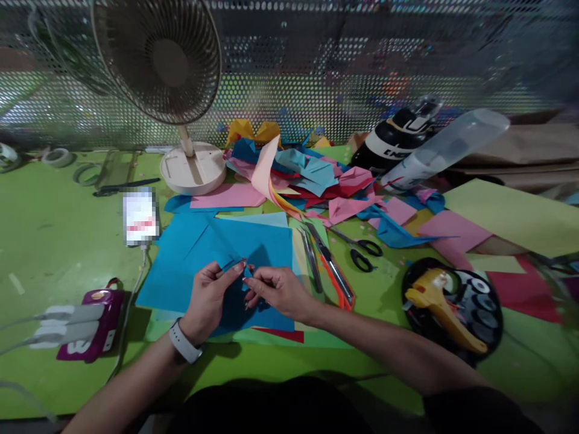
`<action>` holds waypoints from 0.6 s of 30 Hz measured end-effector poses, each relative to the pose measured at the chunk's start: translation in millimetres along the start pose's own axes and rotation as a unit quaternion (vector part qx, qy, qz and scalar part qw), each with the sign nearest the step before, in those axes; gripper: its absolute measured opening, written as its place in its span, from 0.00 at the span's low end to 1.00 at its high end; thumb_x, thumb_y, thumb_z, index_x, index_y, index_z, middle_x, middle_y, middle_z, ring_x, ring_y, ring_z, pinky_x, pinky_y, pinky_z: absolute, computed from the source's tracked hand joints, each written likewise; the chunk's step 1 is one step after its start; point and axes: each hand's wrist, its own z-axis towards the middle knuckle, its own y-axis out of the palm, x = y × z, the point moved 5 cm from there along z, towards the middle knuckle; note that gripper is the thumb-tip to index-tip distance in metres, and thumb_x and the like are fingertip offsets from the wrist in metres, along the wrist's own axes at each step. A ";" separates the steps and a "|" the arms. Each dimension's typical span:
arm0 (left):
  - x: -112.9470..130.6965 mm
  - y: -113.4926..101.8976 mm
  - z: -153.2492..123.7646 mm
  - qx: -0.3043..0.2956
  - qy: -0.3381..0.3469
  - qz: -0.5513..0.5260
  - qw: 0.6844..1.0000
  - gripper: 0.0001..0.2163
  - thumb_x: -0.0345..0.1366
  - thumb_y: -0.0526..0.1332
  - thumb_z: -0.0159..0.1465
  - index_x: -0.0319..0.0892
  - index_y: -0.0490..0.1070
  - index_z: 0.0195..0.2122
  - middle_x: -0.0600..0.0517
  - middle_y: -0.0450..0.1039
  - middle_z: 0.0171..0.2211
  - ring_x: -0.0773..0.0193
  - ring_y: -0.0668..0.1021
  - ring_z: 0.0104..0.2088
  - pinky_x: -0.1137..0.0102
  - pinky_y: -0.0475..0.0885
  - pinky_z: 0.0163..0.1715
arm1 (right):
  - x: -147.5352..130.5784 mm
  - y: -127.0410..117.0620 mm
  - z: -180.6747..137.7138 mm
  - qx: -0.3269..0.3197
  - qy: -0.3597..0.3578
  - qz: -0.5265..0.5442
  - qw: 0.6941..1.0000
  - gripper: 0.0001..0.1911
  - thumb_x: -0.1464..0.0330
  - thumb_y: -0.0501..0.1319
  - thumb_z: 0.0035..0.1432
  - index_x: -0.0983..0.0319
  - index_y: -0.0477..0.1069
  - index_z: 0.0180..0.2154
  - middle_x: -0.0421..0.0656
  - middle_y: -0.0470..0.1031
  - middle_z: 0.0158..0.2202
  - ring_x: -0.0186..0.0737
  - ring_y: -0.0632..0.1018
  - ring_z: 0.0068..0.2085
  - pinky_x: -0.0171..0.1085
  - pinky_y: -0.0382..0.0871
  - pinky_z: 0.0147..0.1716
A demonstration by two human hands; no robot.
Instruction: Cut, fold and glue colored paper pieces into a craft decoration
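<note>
A small piece of folded blue paper (247, 281) is pinched between my two hands, partly hidden by the fingers. My left hand (216, 288) grips it between thumb and fingers; a pale watch strap circles that wrist. From the other side my right hand (278, 292) pinches the same piece, thumb against fingers. Both hands are over a stack of coloured sheets with a large blue sheet (174, 277) on top. Just right of the stack's middle lie tweezers (310, 260), a box cutter (330, 262) and black-handled scissors (357, 246).
Folded paper scraps (312, 175) are heaped at the back. A fan (192, 169) stands back left, near a phone (140, 216) and purple power strip (93, 325). On the right are a black bottle (391, 141), a clear bottle (452, 147) and a yellow-and-black tape dispenser (447, 310).
</note>
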 end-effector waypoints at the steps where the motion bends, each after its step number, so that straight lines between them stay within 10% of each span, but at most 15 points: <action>1: 0.1 0.7 -0.3 -0.002 0.002 -0.001 1.000 0.09 0.35 0.72 0.51 0.40 0.73 0.24 0.52 0.80 0.28 0.65 0.79 0.29 0.73 0.72 0.28 | 0.2 0.4 -0.2 -0.003 -0.001 0.002 1.000 0.20 0.51 0.62 0.56 0.62 0.67 0.27 0.41 0.77 0.25 0.37 0.80 0.26 0.32 0.71 0.25; 18: 1.3 7.4 -3.7 -0.020 -0.020 0.005 1.000 0.08 0.33 0.73 0.48 0.39 0.77 0.28 0.50 0.80 0.30 0.64 0.79 0.30 0.73 0.72 0.29 | 2.6 -0.1 0.8 -0.010 0.014 -0.011 1.000 0.22 0.49 0.60 0.56 0.62 0.65 0.28 0.40 0.75 0.24 0.36 0.79 0.24 0.33 0.71 0.24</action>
